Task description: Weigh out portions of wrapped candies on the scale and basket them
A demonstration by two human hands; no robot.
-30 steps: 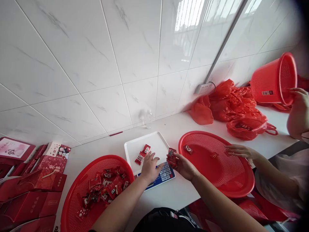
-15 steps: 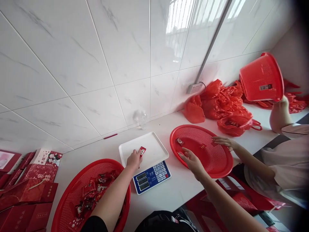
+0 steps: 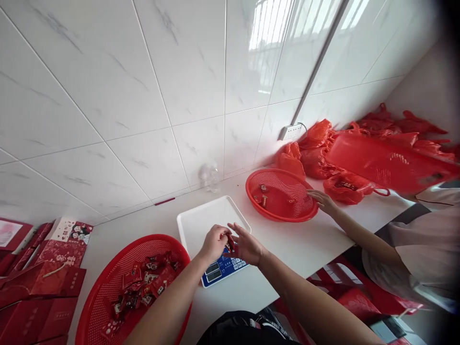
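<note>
My left hand (image 3: 214,244) is closed on a small red wrapped packet (image 3: 230,245), held above the front of the digital scale. My right hand (image 3: 248,245) comes up to the packet from the right, fingers apart and curved around it; whether it touches is hard to tell. Under both hands is the scale's blue keypad panel (image 3: 222,274), with its white tray (image 3: 204,218) behind. On the left, a large red basket (image 3: 94,268) contains many red packets (image 3: 145,285). Another red basket (image 3: 283,215), at the right, has several packets inside.
A co-worker's hand (image 3: 325,201) rests on the right basket's rim. The co-worker's other arm holds a motion-blurred red basket (image 3: 388,163) over red plastic bags (image 3: 316,155). Red gift boxes (image 3: 61,282) are stacked at far left. A clear container (image 3: 213,179) stands by the wall.
My right hand has left the right basket and joined my left hand over the scale. The right basket has shifted back and left. The co-worker's raised basket has swung lower.
</note>
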